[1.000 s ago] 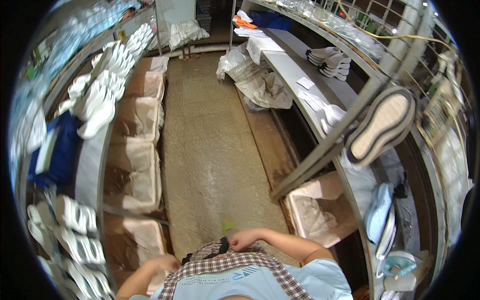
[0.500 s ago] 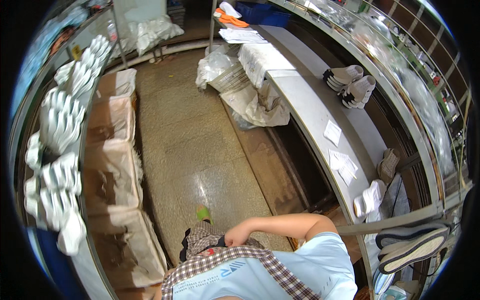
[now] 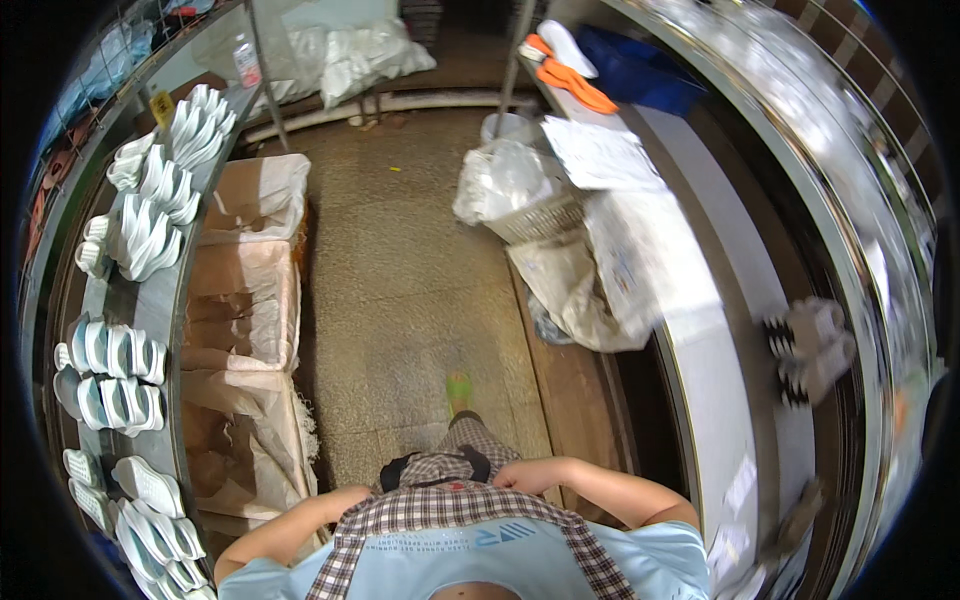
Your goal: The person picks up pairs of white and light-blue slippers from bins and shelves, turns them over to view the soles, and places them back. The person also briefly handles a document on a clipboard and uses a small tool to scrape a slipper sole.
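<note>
I wear a brown-and-white checked apron with dark trim over a light blue shirt. At the front of it is my right hand, its fingers curled against the cloth beside a dark edge; what they grip, if anything, is hidden. On the other side, my left hand meets the apron near a dark strip, and its fingers are out of sight. Below my waist, one foot in a green shoe is forward on the floor.
Along the left, a shelf carries rows of white shoe soles above cloth-lined bins. On the right bench lie orange pieces, papers and sneakers. A basket with plastic bags stands by the bench. Speckled floor runs between.
My body has turned and moved forward along the aisle, so shelf and bench have shifted in view. My left forearm now shows; my right hand stays at the apron front.
</note>
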`<control>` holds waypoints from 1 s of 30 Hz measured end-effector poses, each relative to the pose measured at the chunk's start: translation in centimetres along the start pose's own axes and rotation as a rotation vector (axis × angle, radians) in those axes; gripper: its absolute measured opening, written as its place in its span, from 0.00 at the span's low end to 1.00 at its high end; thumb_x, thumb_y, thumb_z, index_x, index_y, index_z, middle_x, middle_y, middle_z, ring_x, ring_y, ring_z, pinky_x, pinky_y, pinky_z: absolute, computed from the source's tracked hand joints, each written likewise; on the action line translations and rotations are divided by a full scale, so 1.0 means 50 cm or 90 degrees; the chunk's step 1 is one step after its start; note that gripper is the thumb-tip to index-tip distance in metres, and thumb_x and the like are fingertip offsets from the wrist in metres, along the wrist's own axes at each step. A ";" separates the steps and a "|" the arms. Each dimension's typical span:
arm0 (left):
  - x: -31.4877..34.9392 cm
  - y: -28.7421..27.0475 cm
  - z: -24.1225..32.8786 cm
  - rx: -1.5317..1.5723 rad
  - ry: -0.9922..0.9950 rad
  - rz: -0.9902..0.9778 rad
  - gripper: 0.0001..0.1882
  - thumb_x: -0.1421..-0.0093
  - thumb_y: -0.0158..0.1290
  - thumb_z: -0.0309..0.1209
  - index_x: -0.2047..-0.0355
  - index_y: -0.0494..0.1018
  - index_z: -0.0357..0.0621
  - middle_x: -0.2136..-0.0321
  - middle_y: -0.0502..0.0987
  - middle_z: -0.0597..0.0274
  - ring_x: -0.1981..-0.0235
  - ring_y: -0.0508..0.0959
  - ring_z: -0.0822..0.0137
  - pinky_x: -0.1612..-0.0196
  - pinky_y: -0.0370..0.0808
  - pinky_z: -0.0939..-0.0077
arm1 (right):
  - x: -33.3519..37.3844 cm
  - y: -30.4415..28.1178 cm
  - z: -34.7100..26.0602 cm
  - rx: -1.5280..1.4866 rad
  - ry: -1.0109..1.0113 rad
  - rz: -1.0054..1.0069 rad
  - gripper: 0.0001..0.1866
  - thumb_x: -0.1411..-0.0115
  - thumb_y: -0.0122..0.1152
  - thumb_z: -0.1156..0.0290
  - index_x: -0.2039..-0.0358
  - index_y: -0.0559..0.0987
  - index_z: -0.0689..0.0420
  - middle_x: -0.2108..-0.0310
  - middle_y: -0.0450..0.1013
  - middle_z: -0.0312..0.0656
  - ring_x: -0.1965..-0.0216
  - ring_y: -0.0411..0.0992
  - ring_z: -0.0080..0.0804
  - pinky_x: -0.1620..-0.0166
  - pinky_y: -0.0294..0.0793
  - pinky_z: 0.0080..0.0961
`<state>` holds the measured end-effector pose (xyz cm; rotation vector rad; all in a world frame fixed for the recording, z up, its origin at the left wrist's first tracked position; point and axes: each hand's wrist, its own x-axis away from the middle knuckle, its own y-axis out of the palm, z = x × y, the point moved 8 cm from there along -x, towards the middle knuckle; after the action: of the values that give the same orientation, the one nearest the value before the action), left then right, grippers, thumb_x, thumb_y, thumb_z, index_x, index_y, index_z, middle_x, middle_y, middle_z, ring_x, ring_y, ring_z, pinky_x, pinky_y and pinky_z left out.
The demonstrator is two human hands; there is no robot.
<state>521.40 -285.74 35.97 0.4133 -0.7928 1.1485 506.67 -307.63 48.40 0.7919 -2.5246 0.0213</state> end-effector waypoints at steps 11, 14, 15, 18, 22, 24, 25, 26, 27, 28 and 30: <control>0.009 -0.513 0.206 0.362 -0.025 0.184 0.11 0.46 0.51 0.22 0.62 0.73 0.31 0.67 0.78 0.60 0.66 0.73 0.75 0.61 0.70 0.81 | -0.253 -0.606 -0.197 0.177 -0.054 -0.208 0.11 0.45 0.50 0.69 0.81 0.73 0.60 0.84 0.67 0.35 0.79 0.65 0.22 0.74 0.65 0.23; -0.034 -0.675 0.154 0.542 0.053 0.337 0.06 0.41 0.48 0.26 0.70 0.72 0.35 0.75 0.76 0.64 0.72 0.73 0.76 0.67 0.69 0.83 | -0.342 -0.764 -0.248 0.085 -0.104 -0.065 0.08 0.43 0.51 0.68 0.74 0.74 0.59 0.80 0.69 0.36 0.78 0.67 0.22 0.72 0.68 0.22; -0.043 -0.728 0.129 0.554 0.052 0.399 0.08 0.39 0.47 0.28 0.72 0.70 0.36 0.76 0.75 0.65 0.73 0.73 0.77 0.68 0.68 0.83 | -0.362 -0.829 -0.258 0.034 -0.124 0.026 0.07 0.43 0.51 0.68 0.72 0.74 0.58 0.78 0.70 0.36 0.77 0.68 0.22 0.71 0.69 0.22; -0.077 -0.916 0.089 0.483 0.081 0.513 0.11 0.37 0.45 0.33 0.74 0.67 0.41 0.82 0.70 0.69 0.78 0.69 0.78 0.73 0.64 0.84 | -0.348 -1.034 -0.238 -0.273 -0.154 0.452 0.07 0.42 0.53 0.67 0.67 0.73 0.56 0.74 0.73 0.34 0.76 0.68 0.22 0.72 0.68 0.20; -0.118 -1.148 0.098 0.369 0.095 0.497 0.10 0.37 0.45 0.32 0.73 0.66 0.41 0.80 0.67 0.67 0.78 0.66 0.76 0.75 0.62 0.81 | -0.119 -1.174 -0.183 -0.491 -0.221 0.997 0.13 0.39 0.50 0.58 0.60 0.70 0.53 0.71 0.71 0.35 0.74 0.67 0.24 0.69 0.68 0.21; -0.148 -1.249 0.110 0.281 0.056 0.451 0.08 0.38 0.47 0.30 0.73 0.67 0.39 0.79 0.68 0.64 0.77 0.68 0.72 0.74 0.65 0.77 | -0.016 -1.192 -0.178 -0.596 -0.284 1.116 0.24 0.40 0.45 0.46 0.55 0.66 0.54 0.64 0.70 0.38 0.71 0.66 0.26 0.68 0.67 0.23; -0.162 -1.302 0.122 0.184 0.038 0.427 0.07 0.39 0.47 0.29 0.72 0.68 0.38 0.79 0.69 0.62 0.76 0.70 0.69 0.73 0.66 0.74 | 0.024 -1.192 -0.179 -0.642 -0.314 1.157 0.31 0.41 0.42 0.41 0.51 0.63 0.55 0.60 0.69 0.40 0.69 0.66 0.27 0.67 0.66 0.25; -0.169 -1.351 0.152 0.071 0.090 0.421 0.07 0.40 0.48 0.29 0.72 0.68 0.38 0.78 0.70 0.60 0.76 0.71 0.66 0.72 0.67 0.72 | 0.057 -1.195 -0.179 -0.673 -0.342 1.205 0.36 0.42 0.39 0.37 0.49 0.60 0.57 0.56 0.67 0.40 0.67 0.66 0.28 0.65 0.66 0.27; -0.174 -1.393 0.175 -0.037 0.117 0.409 0.06 0.41 0.49 0.29 0.71 0.69 0.38 0.77 0.71 0.58 0.75 0.72 0.62 0.71 0.68 0.70 | 0.084 -1.194 -0.181 -0.692 -0.380 1.248 0.41 0.44 0.36 0.33 0.46 0.57 0.59 0.51 0.64 0.41 0.64 0.65 0.29 0.64 0.66 0.29; -0.180 -1.427 0.201 -0.135 0.163 0.401 0.06 0.41 0.50 0.29 0.70 0.70 0.38 0.77 0.72 0.56 0.74 0.73 0.59 0.70 0.69 0.68 | 0.094 -1.199 -0.180 -0.758 -0.475 1.240 0.46 0.46 0.37 0.30 0.44 0.54 0.61 0.47 0.62 0.40 0.62 0.66 0.31 0.63 0.67 0.30; -0.204 -1.489 0.217 -0.233 0.143 0.364 0.07 0.44 0.52 0.31 0.69 0.71 0.39 0.75 0.73 0.54 0.72 0.73 0.55 0.69 0.70 0.65 | 0.099 -1.199 -0.157 -0.862 -0.588 1.281 0.44 0.46 0.41 0.33 0.44 0.54 0.59 0.46 0.61 0.39 0.62 0.67 0.31 0.63 0.67 0.31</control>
<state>584.33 -327.63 42.98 -0.2657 -0.9265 1.5067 539.09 -358.88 49.87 -2.4812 -1.8747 -1.2830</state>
